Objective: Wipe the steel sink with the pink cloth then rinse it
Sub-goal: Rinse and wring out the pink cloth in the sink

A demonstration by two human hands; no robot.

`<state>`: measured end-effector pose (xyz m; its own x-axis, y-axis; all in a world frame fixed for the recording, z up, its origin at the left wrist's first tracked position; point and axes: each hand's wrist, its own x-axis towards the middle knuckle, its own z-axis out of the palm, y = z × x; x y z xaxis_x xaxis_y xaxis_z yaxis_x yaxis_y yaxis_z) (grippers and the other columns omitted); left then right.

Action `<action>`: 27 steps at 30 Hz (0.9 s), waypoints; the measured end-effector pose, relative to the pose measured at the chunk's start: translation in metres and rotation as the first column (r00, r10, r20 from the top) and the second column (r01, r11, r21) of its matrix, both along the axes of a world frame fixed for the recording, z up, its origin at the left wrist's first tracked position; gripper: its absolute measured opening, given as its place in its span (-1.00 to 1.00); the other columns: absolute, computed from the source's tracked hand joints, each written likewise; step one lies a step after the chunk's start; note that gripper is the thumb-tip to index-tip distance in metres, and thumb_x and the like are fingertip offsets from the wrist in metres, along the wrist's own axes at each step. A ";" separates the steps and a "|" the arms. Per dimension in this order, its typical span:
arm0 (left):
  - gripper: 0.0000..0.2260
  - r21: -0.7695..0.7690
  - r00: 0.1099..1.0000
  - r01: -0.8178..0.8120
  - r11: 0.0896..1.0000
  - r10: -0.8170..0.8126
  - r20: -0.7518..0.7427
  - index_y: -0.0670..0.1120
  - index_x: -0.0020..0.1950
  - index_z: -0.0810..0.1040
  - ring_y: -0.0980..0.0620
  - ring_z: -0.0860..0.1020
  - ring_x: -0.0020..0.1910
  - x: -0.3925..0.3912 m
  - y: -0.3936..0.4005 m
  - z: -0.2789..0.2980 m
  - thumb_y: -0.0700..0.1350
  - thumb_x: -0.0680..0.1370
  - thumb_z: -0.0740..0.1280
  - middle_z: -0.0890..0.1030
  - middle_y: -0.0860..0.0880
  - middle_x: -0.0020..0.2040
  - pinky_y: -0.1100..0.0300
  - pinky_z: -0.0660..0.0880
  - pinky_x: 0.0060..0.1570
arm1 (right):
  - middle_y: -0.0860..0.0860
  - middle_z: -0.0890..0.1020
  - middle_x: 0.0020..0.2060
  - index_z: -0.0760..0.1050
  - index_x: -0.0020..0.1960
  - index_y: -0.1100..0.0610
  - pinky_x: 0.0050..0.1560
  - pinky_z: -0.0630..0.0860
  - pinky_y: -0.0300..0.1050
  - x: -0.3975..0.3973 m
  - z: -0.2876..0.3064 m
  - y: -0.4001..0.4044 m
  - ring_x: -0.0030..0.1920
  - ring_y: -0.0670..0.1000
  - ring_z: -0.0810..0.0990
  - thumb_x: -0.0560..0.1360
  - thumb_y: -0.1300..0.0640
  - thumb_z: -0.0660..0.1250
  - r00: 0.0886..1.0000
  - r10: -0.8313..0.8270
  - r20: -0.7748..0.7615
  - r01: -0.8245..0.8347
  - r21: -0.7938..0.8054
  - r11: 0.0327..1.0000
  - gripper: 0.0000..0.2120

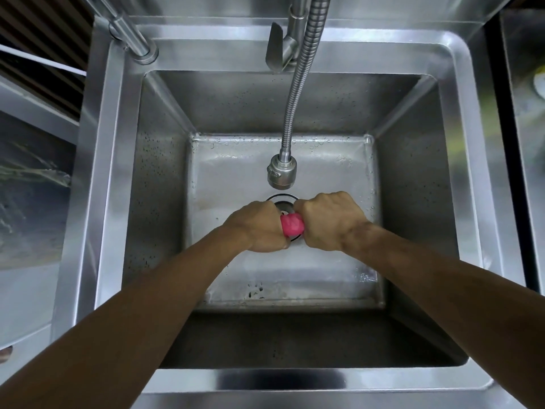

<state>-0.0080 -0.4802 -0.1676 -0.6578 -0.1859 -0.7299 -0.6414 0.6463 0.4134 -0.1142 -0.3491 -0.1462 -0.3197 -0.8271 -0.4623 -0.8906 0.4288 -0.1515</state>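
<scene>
The deep steel sink [165, 178] fills the view, its floor wet with drops. Over the drain [283, 199] in the middle, my left hand [256, 227] and my right hand [330, 221] are both fisted around the pink cloth [292, 225]. The cloth is bunched into a tight roll and only a short piece shows between the two fists. The flexible spray hose ends in a spray head [281, 172] that hangs just above and behind my hands. No water runs from it.
A lever faucet handle [278, 45] and a second steel tap [132, 39] stand on the back rim. A marble-patterned counter [29, 187] lies to the left. Another steel surface [525, 113] borders the right.
</scene>
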 end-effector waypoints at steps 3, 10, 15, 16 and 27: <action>-0.83 0.041 0.996 -0.031 0.999 0.028 0.081 -0.04 -0.36 0.47 0.03 0.44 -0.45 0.000 -0.004 0.002 -0.03 0.26 0.44 0.48 0.04 -0.43 0.21 0.31 -0.42 | 0.02 0.68 -0.15 0.52 0.16 -0.09 -0.19 0.29 -0.07 0.006 0.000 -0.003 -0.26 0.16 0.50 0.44 0.05 0.33 0.999 -0.012 0.031 0.012 -0.028 1.000 -0.71; -0.82 0.062 1.000 -0.024 0.998 0.025 -0.006 0.03 -0.39 0.44 0.05 0.45 -0.44 -0.006 0.000 0.009 0.04 0.30 0.41 0.46 0.11 -0.48 0.22 0.33 -0.41 | 0.02 0.68 -0.12 0.47 0.08 -0.03 -0.18 0.28 -0.07 0.002 0.001 0.000 -0.19 0.16 0.55 0.48 0.08 0.31 0.998 -0.057 -0.033 0.057 -0.010 0.998 -0.81; -0.88 0.343 0.996 -0.085 0.935 0.074 0.045 0.12 -0.12 0.58 0.07 0.65 -0.23 0.013 -0.010 0.030 0.06 0.44 0.48 0.63 0.11 -0.18 0.23 0.53 -0.34 | -0.09 0.62 -0.15 0.38 0.08 -0.10 -0.25 0.44 -0.14 -0.015 0.014 0.010 -0.15 -0.03 0.62 0.38 0.04 0.57 0.796 -0.333 0.505 0.278 0.184 0.943 -0.57; -0.86 0.427 0.990 -0.134 0.894 0.104 0.093 0.14 -0.02 0.59 0.09 0.69 -0.18 0.018 -0.014 0.036 0.08 0.47 0.48 0.66 0.10 -0.08 0.26 0.57 -0.31 | -0.08 0.64 -0.14 0.40 0.10 -0.13 -0.27 0.47 -0.22 -0.017 0.021 0.014 -0.20 -0.11 0.62 0.36 0.05 0.61 0.679 -0.370 0.634 0.329 0.188 0.925 -0.53; -0.56 0.498 0.647 -0.392 0.773 0.617 -0.448 -0.03 0.24 0.63 0.08 0.70 -0.03 0.040 0.014 0.057 -0.19 0.40 0.62 0.73 0.06 0.00 0.14 0.63 0.05 | 0.09 0.43 -0.55 0.56 -0.45 0.10 -0.40 0.43 -0.12 0.003 0.048 0.042 -0.55 0.06 0.35 0.43 -0.34 0.37 0.031 -0.509 0.860 0.756 0.313 0.575 -0.45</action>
